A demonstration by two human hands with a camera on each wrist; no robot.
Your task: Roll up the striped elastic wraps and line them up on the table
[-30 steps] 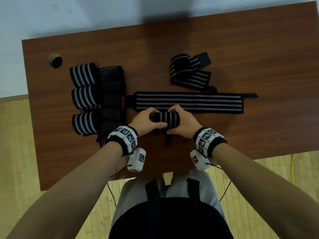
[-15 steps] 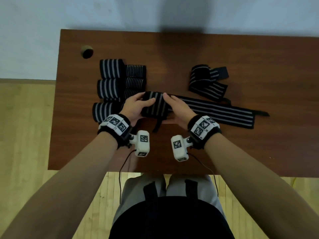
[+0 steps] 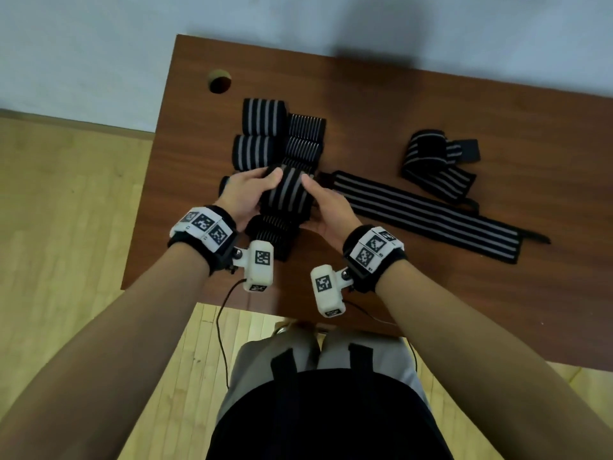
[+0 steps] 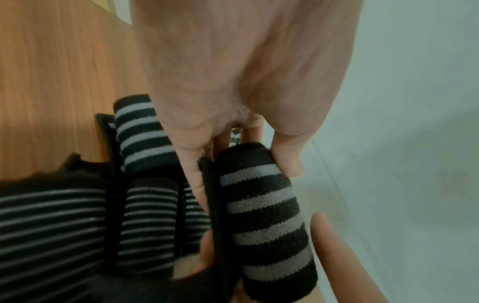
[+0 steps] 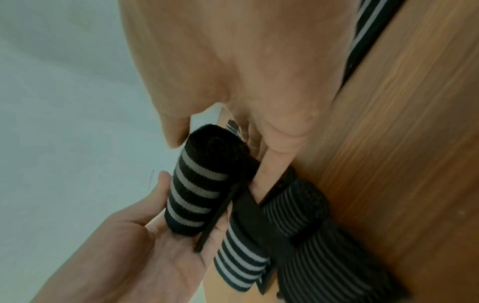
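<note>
No readable writing anywhere, just a rolled striped wrap (image 3: 289, 194) held up above the rolls lined up at the table's (image 3: 431, 94) left. The left hand (image 3: 247, 195) and right hand (image 3: 326, 207) cup its two ends, fingers curled round it. Two more wraps wait: one flat (image 3: 424, 215), one loosely folded (image 3: 438, 167).

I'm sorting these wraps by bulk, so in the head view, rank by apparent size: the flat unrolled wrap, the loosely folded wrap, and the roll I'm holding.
1. Flat unrolled wrap.
2. Loosely folded wrap.
3. Held roll, though it sits nearer the camera, so second and third are unsure.
</note>
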